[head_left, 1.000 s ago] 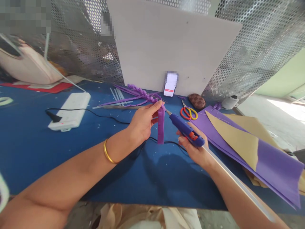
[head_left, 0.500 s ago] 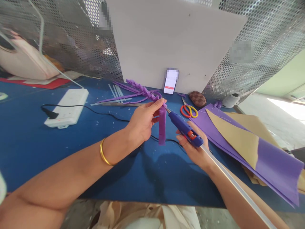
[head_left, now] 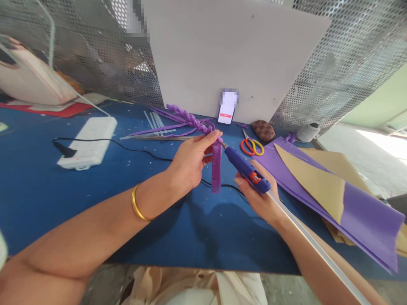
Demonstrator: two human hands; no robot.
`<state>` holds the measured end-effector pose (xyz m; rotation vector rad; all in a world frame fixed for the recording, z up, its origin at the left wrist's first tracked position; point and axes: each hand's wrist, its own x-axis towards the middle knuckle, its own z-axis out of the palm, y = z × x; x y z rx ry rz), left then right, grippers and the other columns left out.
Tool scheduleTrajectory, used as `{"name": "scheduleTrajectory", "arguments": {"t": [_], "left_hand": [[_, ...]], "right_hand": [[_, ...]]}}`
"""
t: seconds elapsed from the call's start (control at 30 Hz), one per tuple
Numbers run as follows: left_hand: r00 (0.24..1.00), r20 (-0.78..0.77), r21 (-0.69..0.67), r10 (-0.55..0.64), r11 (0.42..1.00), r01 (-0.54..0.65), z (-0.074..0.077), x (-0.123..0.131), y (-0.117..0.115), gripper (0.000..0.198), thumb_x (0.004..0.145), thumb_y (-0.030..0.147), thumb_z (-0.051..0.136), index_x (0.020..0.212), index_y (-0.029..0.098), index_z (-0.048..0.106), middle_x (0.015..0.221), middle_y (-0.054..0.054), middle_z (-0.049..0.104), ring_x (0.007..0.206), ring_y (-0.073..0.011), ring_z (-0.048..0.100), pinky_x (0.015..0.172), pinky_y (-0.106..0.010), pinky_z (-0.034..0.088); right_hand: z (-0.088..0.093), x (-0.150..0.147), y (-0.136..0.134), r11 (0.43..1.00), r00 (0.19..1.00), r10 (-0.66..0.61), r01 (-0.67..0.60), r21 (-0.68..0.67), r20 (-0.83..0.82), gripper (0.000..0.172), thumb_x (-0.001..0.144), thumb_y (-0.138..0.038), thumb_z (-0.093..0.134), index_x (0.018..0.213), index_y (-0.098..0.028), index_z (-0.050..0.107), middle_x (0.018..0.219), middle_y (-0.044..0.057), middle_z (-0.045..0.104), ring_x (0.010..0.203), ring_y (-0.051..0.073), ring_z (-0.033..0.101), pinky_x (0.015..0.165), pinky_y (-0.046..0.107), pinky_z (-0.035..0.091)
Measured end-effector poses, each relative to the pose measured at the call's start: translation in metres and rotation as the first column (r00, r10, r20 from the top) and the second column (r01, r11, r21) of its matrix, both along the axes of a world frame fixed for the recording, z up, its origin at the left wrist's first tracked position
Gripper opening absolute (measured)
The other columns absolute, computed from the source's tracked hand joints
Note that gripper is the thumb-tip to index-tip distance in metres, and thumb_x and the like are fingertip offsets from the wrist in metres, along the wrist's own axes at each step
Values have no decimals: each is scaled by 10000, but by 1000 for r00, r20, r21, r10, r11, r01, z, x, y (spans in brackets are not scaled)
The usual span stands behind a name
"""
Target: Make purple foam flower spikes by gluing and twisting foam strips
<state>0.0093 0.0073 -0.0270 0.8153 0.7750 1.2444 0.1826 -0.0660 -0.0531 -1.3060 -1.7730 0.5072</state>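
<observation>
My left hand (head_left: 193, 159) pinches the near end of a twisted purple paper flower stem (head_left: 187, 117) between thumb and fingers. From that end a flat purple paper strip (head_left: 216, 169) hangs down over the table. My right hand (head_left: 259, 192) is wrapped around a blue hot glue gun (head_left: 244, 167), its metal nozzle at the top of the strip, by my left thumb. A long translucent glue stick (head_left: 318, 243) sticks out of the gun's back end and runs along my right forearm. The fingers under the gun are partly hidden.
Scissors (head_left: 252, 147) with red and yellow handles lie beyond the gun, near a checkered pouch (head_left: 263, 130) and a propped phone (head_left: 227, 108). Purple paper sheets (head_left: 372, 216) spread at right. A white power strip (head_left: 90, 142), black cord (head_left: 136, 151) and loose glue sticks (head_left: 154, 123) are left.
Both hands, the strip and the glue gun keep almost the same positions. Only a slight shift of the camera view shows.
</observation>
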Motion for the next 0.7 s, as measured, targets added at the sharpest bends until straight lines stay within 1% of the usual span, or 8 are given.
{"name": "scheduleTrajectory", "arguments": {"t": [0.37, 0.53, 0.7], "left_hand": [[1000, -21, 13, -2, 1000, 2, 1, -2, 0, 282, 669, 397, 825, 853, 193, 761, 815, -15, 685, 694, -110, 576, 637, -231, 438], [1000, -22, 22, -5, 1000, 5, 1, -2, 0, 303, 665, 410, 828, 863, 192, 757, 810, -13, 677, 688, -111, 568, 640, -235, 439], [1000, -7, 19, 8, 1000, -8, 4, -1, -1, 279, 675, 399, 821, 836, 184, 747, 777, -3, 657, 672, -103, 558, 645, -234, 440]], "right_hand": [[-1, 0, 0, 999, 998, -35, 35, 14, 42, 239, 870, -398, 628, 799, -209, 502, 717, -25, 470, 604, 112, 415, 577, 262, 349], [-2, 1, 0, 999, 997, -39, 37, 33, 66, 235, 873, -400, 627, 812, -208, 505, 729, -24, 489, 616, 113, 433, 582, 263, 352], [-3, 1, -1, 998, 997, -52, 50, 32, 64, 243, 870, -414, 629, 820, -208, 509, 729, -21, 510, 622, 116, 447, 592, 263, 363]]}}
